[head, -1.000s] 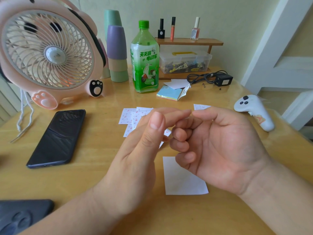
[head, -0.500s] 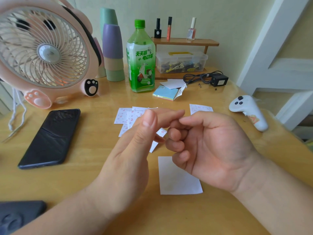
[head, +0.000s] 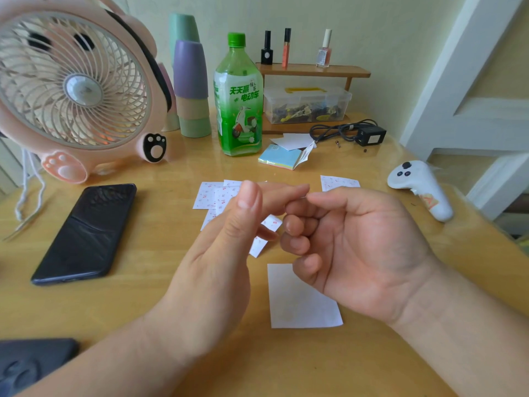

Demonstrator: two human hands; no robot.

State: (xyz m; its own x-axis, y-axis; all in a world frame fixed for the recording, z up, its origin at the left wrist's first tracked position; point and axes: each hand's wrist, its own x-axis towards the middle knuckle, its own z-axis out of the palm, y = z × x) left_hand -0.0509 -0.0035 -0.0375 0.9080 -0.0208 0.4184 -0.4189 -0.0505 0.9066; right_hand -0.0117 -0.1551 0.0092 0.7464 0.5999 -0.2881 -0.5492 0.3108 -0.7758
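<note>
Your right hand (head: 363, 253) is the working one: its thumb and forefinger close from the right on a pale sliver (head: 305, 196), too small to identify, at the very tip of your left forefinger (head: 286, 193), which lies level and points rightward, while the other right fingers curl into the palm. Your left hand (head: 211, 270) is released, fingers straight, raised over the patterned sheets (head: 207, 194) on the table (head: 143, 296), so any pull runs rightward along that finger. Against half a second ago the pinch and both poses match; hardly anything has shifted.
</note>
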